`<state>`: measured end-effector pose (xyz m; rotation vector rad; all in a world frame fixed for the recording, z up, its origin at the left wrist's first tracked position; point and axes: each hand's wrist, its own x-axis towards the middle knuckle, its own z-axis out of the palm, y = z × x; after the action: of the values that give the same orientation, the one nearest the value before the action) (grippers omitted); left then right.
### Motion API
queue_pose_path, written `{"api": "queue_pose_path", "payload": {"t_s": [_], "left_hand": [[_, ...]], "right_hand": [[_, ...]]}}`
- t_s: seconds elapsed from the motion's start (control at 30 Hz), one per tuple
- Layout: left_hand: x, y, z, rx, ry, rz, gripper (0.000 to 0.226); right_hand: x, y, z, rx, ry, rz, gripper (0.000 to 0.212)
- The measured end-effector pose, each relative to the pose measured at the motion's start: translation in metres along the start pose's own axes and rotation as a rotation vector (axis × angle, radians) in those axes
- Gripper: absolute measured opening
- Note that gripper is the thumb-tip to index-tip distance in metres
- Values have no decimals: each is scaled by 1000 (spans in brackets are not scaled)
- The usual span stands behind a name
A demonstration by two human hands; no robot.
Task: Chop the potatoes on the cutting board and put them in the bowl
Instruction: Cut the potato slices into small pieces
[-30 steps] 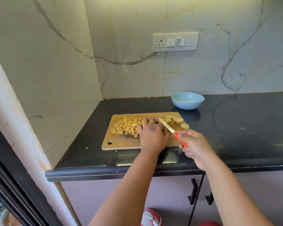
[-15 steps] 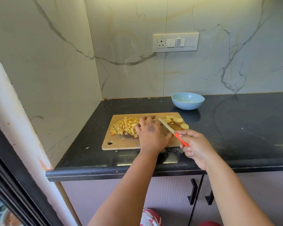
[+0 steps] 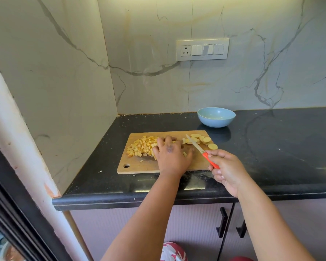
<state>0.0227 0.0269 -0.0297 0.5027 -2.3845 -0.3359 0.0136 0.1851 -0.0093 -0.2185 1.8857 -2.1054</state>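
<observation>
A wooden cutting board (image 3: 139,166) lies on the black counter. A heap of diced potato (image 3: 139,146) covers its left part, and several round potato slices (image 3: 201,139) sit at its right end. My left hand (image 3: 170,155) lies flat on the board with fingers spread, its fingertips against the right edge of the diced heap. My right hand (image 3: 227,167) grips the orange handle of a small knife (image 3: 196,146), whose blade points up-left over the board near the slices. A light blue bowl (image 3: 216,117) stands behind the board, with only a few scraps showing inside.
The black counter (image 3: 280,157) stretches to the right. Marble walls close off the left side and the back, with a switch panel (image 3: 202,49) above. Cabinet doors with black handles (image 3: 222,223) are below the counter edge. A few potato crumbs lie on the counter by the board.
My left hand has slid left across the board towards the diced heap and spread flat. The knife blade has lifted away from it, towards the slices.
</observation>
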Motion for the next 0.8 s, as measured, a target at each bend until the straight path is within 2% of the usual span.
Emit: {"api": "queue_pose_path", "payload": {"t_s": [0.2,0.4,0.63,0.8], "left_hand": [[0,1,-1,-39,38,3,36],[1,-1,-3,-45,6,-2,29],[1,-4,1,2,-82,18,43],[-3,-4,5,-34,-141,66,66]], "right_hand": [[-1,1,-2,-62,-48,38,17],[-3,0,-9,-36,-63,60,17],[3,-3,-14,-23,94,-76,13],[18,10,-5,-106,206,-176,12]]}}
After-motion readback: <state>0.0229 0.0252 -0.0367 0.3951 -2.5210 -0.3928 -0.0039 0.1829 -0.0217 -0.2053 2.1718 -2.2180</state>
